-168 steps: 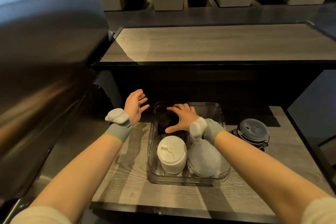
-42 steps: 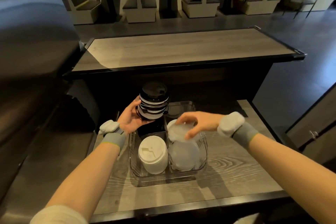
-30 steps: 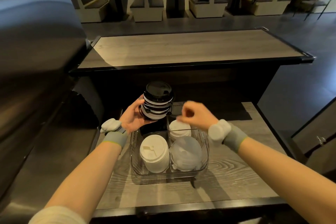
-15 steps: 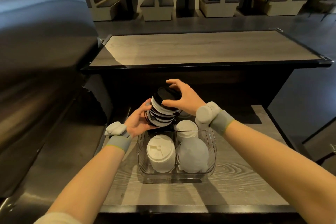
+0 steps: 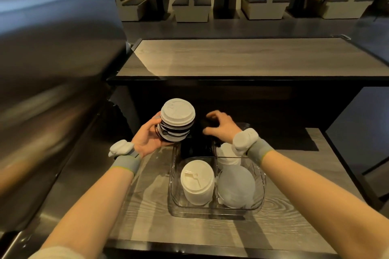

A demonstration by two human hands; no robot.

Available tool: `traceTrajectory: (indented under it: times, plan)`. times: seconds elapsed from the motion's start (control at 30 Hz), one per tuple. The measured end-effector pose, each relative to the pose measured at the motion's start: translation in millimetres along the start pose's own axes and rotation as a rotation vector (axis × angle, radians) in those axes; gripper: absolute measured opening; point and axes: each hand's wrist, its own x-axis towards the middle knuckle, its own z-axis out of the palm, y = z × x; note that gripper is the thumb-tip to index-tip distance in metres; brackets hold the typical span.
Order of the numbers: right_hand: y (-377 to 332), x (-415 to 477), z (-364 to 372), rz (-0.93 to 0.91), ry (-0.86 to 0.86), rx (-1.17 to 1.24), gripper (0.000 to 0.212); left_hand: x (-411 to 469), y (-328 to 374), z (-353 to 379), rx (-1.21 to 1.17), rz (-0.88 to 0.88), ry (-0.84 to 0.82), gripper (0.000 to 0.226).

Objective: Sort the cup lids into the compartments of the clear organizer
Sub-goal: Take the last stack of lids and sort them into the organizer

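Your left hand (image 5: 147, 139) grips mixed lid stack (image 5: 176, 122), beyond organizer (image 5: 212, 211) far-left corner | your right hand (image 5: 223, 126) pinches black lid (image 5: 207, 123) above far compartments | risk: stack tips, lids scatter.

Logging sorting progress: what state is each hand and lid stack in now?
Left hand: grips mixed lid stack, white lid topmost.
Right hand: curled round black lid, blurred.
Clear organizer: upright on counter.
White lids: stacked, near-left compartment.
Translucent lids: in near-right compartment.
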Motion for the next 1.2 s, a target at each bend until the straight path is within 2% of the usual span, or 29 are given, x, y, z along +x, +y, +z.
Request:
traceTrajectory:
  times: [0.07,0.17,0.37,0.43,0.5,0.57,0.63,0.67,0.73,0.8,0.93,0.97,1.03,1.1,1.17,1.2]
  plan:
    - [-2.9,0.5,9.9,-0.071,-0.086,-0.143,0.058,-0.8,5.5,-2.6,-0.008,-0.01,0.024,0.098]
    - [-3.8,5.9,22.0,-0.157,-0.17,-0.306,0.059,-2.5,12.4,-8.9,-0.017,0.002,0.043,0.098]
    - [-3.5,13.7,39.1,-0.169,-0.31,-0.401,0.058,-6.9,20.2,-19.4,-0.04,0.024,0.011,0.084]
    - [-7.5,14.3,36.2,-0.173,-0.224,-0.33,0.045,-6.7,20.3,-20.6,-0.04,0.016,-0.002,0.076]
    - [-15.6,14.9,28.6,-0.196,0.034,-0.161,0.027,-6.3,18.9,-18.3,-0.037,0.007,-0.003,0.079]
    - [-31.8,12.0,19.9,-0.179,0.191,0.096,0.027,-5.7,17.1,-14.5,-0.015,-0.002,0.008,0.086]
    - [-49.2,7.0,13.2,-0.217,0.127,0.24,0.035,-4.2,14.5,-9.1,0.002,-0.017,0.014,0.09]
    - [-56.5,5.0,11.5,-0.251,0.051,0.219,0.044,-3.0,12.8,-6.6,0.012,-0.03,0.021,0.091]
    - [-64.9,1.0,10.9,-0.309,-0.071,0.064,0.062,-0.6,9.2,-1.8,0.032,-0.043,0.044,0.084]
    - [-65.2,-0.5,12.1,-0.348,-0.068,-0.054,0.071,1.7,6.3,2.2,0.043,-0.047,0.054,0.072]
    - [-56.7,-2.6,9.9,-0.308,-0.032,0.112,0.065,3.5,2.1,7.5,0.024,-0.038,0.031,0.069]
    - [-54.5,-3.6,7.8,-0.285,-0.048,0.166,0.063,4.0,0.8,8.4,0.018,-0.039,0.028,0.072]
    - [-50.6,-3.4,2.6,-0.253,-0.051,0.291,0.059,5.8,-1.2,10.1,0.015,-0.044,0.011,0.095]
    - [-44.2,-1.9,-5.2,-0.219,0.037,0.4,0.054,7.9,-4.0,12.2,0.002,-0.049,-0.003,0.109]
    - [-34.0,0.6,-18.1,-0.162,0.111,0.405,0.05,10.3,-6.2,11.8,-0.01,-0.05,-0.002,0.114]
    - [-26.2,1.9,-25.3,-0.134,0.119,0.335,0.051,11.0,-7.0,11.5,-0.013,-0.052,-0.004,0.115]
